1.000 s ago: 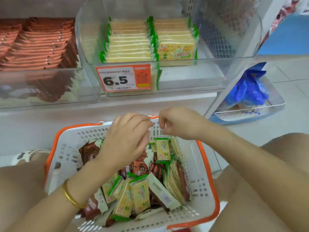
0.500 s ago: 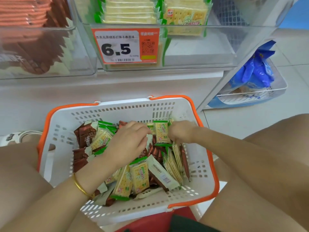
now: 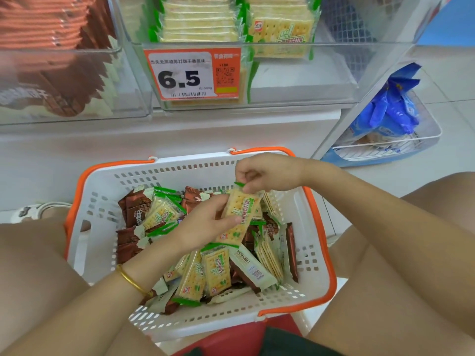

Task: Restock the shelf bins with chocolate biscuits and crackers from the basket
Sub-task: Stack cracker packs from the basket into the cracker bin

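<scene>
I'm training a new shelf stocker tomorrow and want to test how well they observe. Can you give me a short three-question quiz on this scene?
1. Fill in: the price tag on the clear cracker bin reads ___.
2. True or false: the left hand holds nothing.
3. The green-edged cracker packet is:
A) lying in the cracker bin
B) held by the left hand and right hand over the basket
C) lying flat among the basket's other packets

Key: 1) 6.5. 2) False, it grips the cracker packet. 3) B.
</scene>
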Demonstrator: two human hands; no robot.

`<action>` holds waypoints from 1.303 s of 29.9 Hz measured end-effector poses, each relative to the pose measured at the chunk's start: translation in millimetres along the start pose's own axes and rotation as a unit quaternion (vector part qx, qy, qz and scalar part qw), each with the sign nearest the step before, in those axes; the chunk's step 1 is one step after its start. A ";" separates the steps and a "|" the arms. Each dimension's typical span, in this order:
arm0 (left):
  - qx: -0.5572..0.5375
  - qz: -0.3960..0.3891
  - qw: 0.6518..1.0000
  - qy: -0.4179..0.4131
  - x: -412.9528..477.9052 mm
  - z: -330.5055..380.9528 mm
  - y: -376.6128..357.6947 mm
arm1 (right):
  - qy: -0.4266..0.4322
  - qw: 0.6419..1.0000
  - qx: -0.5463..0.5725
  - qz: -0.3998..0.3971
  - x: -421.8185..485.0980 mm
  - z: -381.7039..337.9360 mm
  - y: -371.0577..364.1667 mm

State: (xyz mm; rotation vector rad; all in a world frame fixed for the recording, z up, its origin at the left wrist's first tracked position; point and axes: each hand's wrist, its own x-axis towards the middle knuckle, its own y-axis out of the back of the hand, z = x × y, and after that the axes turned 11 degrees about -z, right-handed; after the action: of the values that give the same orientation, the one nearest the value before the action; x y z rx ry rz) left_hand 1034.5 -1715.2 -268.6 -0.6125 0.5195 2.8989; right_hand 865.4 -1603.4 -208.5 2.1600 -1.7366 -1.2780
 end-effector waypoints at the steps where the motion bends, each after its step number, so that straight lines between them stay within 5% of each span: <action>1: -0.019 0.011 1.000 0.000 -0.8 2.5 1.3 | -0.003 0.999 0.041 0.013 -1.0 -0.3 -0.1; 8: -0.151 0.059 0.987 -0.003 -7.3 25.2 15.0 | -0.073 0.960 0.241 0.123 -17.2 -0.3 -5.1; 17: 0.006 -0.004 0.999 -0.048 -10.1 120.4 64.5 | 0.059 0.953 0.213 0.209 -71.3 -39.0 28.5; 23: 0.159 0.097 0.973 -0.134 -5.8 197.9 88.8 | 0.055 0.949 0.109 0.290 -113.6 -57.3 76.0; 28: 0.196 0.332 0.895 -0.223 8.4 227.2 117.8 | 0.059 0.881 0.119 0.455 -134.2 -52.9 136.3; 30: 0.262 0.367 0.873 -0.187 15.9 219.4 128.0 | 0.033 0.861 0.098 0.498 -128.7 -44.0 158.6; 34: 0.436 0.294 0.849 -0.045 26.8 200.4 127.3 | -0.115 0.901 -0.057 0.415 -92.0 -30.2 185.9; 39: 0.503 0.287 0.815 -0.015 29.4 197.9 123.3 | -0.237 0.896 -0.157 0.342 -57.6 -14.5 192.5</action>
State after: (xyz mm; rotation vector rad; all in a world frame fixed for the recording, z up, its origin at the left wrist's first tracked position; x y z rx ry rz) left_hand 910.6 -1757.5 -73.4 -0.2321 2.3148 2.4449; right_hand 727.0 -1628.2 -64.2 0.9506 -1.9887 -1.7612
